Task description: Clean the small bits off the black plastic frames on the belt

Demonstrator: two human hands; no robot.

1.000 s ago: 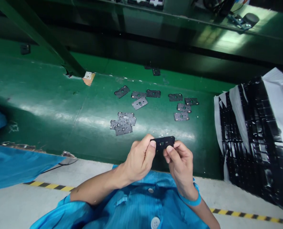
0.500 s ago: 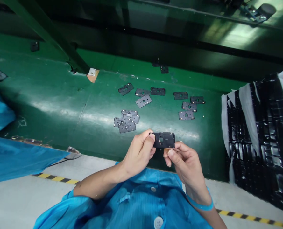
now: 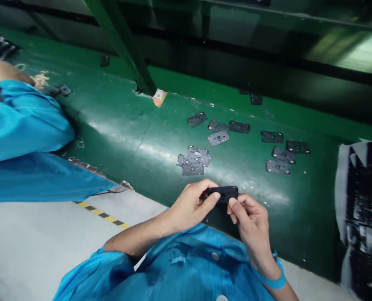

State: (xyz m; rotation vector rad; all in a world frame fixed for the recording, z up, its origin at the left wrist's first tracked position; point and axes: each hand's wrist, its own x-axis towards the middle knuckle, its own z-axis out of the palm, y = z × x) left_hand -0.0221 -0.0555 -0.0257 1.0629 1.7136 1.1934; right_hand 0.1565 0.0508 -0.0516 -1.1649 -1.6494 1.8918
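A black rectangular plastic plate (image 3: 229, 192) with small cut-outs is held up in front of my chest, over the near edge of the green table. My left hand (image 3: 190, 205) grips its left end, the thumb lying across the face and the fingers behind. At the lower right edge, my right hand (image 3: 252, 215) pinches it between thumb and fingers. Just beyond my left hand lies an overlapping cluster of similar plates (image 3: 193, 169). Another group of plates (image 3: 278, 167) lies farther right, and a lighter grey plate (image 3: 218, 138) is behind the cluster.
A green post (image 3: 126, 50) stands on the green table (image 3: 116, 125). To the left is a co-worker's blue sleeve (image 3: 29, 121) and arm. A black film-wrapped stack with white tape (image 3: 366, 221) stands at the right. Yellow-and-black floor tape (image 3: 101, 214) runs below the table.
The view has swung left, bringing more of the co-worker's arm in. My left thumb has moved farther over the plate, and my right thumb now presses on its lower right edge.
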